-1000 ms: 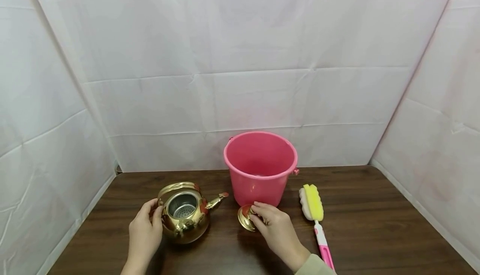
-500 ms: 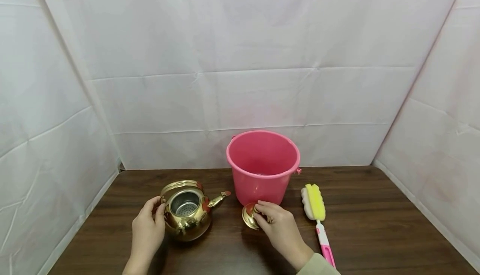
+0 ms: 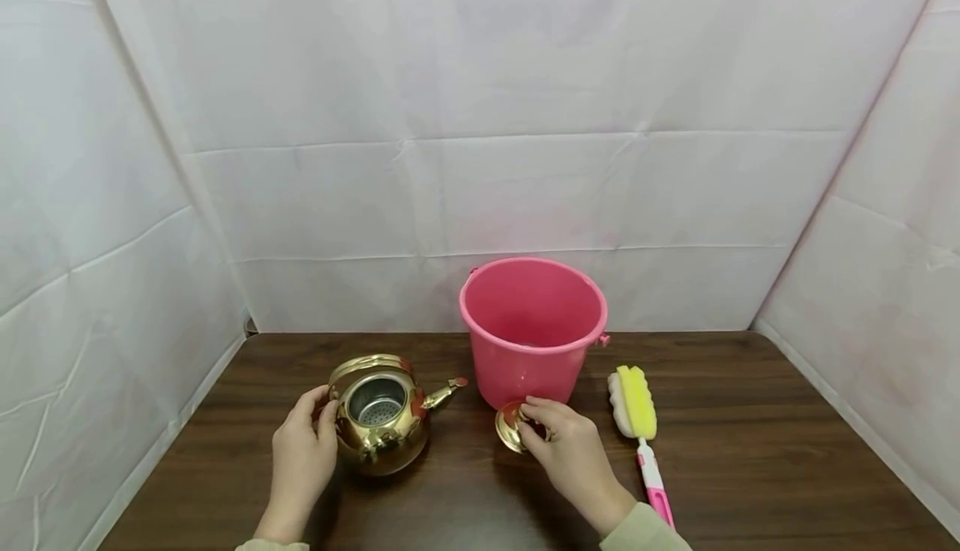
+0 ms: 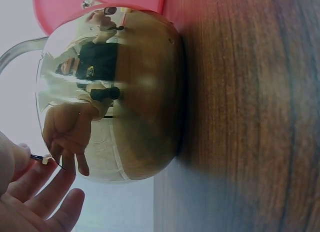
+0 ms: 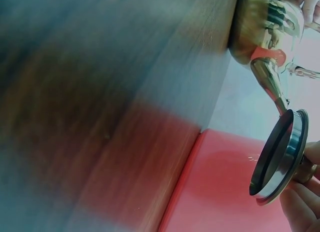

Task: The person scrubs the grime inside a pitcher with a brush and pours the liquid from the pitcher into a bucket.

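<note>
A shiny gold kettle [image 3: 384, 444] stands on the table without its lid, its perforated strainer showing in the round opening. My left hand [image 3: 303, 451] pinches the left end of its arched handle [image 3: 369, 361] between thumb and fingers. In the left wrist view the fingers lie close to the kettle's mirror-like side [image 4: 110, 91]. My right hand [image 3: 572, 455] pinches the knob of the gold kettle lid [image 3: 509, 429] just in front of the bucket. Seen from the right wrist, that lid [image 5: 281, 159] is held off the table on its edge, its dark underside facing the kettle.
Behind the lid stands a pink bucket [image 3: 528, 374]. To its right lies a bottle brush [image 3: 637, 405] with a yellow and white sponge head and a pink and white handle. White cloth walls [image 3: 495, 117] close off the back and sides of the dark wooden table [image 3: 750, 443].
The head view has shifted slightly, so everything sits a little further right. Both hands keep their hold on the kettle handle and the lid, which barely move.
</note>
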`<action>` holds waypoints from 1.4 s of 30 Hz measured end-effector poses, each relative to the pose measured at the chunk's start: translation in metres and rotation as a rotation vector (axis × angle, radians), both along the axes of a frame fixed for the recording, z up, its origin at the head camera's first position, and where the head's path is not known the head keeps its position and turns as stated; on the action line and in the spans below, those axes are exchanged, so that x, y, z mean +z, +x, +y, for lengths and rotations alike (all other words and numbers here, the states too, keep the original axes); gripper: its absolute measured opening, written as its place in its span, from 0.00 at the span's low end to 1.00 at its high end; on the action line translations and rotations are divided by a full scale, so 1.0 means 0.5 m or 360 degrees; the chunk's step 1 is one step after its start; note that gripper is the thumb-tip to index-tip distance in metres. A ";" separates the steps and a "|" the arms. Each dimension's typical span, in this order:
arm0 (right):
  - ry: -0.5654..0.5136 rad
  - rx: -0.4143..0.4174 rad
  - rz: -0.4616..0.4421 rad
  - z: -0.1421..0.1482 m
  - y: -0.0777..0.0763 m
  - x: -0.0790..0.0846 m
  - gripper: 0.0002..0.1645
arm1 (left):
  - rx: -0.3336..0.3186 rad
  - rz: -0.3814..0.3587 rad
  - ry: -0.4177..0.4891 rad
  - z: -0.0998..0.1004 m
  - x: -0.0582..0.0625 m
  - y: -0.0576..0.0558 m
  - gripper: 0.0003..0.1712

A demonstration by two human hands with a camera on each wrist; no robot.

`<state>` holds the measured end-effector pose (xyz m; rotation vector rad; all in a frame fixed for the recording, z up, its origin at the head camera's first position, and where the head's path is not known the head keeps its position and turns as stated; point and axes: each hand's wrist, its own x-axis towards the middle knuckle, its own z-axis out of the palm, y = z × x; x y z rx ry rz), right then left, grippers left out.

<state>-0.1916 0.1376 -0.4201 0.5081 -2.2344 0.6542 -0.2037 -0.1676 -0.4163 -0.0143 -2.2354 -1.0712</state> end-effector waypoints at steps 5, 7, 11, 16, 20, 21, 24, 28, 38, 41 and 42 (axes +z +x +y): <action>-0.0024 -0.0015 -0.0052 0.002 0.001 0.004 0.15 | 0.0003 0.0023 -0.0010 0.000 -0.002 -0.002 0.12; -0.0028 -0.0030 -0.0071 0.003 0.001 0.004 0.14 | 0.0007 0.0032 -0.0013 -0.001 -0.002 -0.002 0.11; -0.0022 -0.0049 -0.0111 0.005 0.002 0.003 0.15 | 0.0004 0.0036 -0.0009 -0.001 -0.001 -0.001 0.11; -0.0007 -0.0077 -0.0148 0.007 0.002 0.003 0.14 | -0.0006 0.0017 -0.0007 -0.001 0.000 -0.002 0.11; -0.0001 -0.0093 -0.0149 0.009 0.002 0.002 0.14 | -0.0022 -0.0007 -0.0010 -0.002 0.000 -0.002 0.12; -0.0001 -0.0094 -0.0149 0.010 0.002 0.001 0.14 | -0.0025 -0.0012 -0.0012 -0.002 0.000 -0.001 0.12; 0.0004 -0.0097 -0.0147 0.011 0.001 0.000 0.14 | -0.0029 -0.0018 -0.0014 -0.002 0.001 0.000 0.12; 0.0009 -0.0106 -0.0147 0.013 0.001 -0.002 0.14 | -0.0028 -0.0023 -0.0015 -0.002 0.001 0.001 0.12; 0.0042 -0.0143 -0.0186 0.022 0.003 -0.003 0.14 | -0.0014 0.0002 -0.0017 -0.001 -0.002 -0.001 0.11; 0.0058 -0.0158 -0.0190 0.025 0.004 -0.003 0.13 | -0.0009 0.0006 -0.0018 -0.001 -0.001 0.000 0.11; 0.0065 -0.0160 -0.0189 0.026 0.004 -0.003 0.13 | -0.0007 0.0005 -0.0018 -0.001 -0.001 0.000 0.11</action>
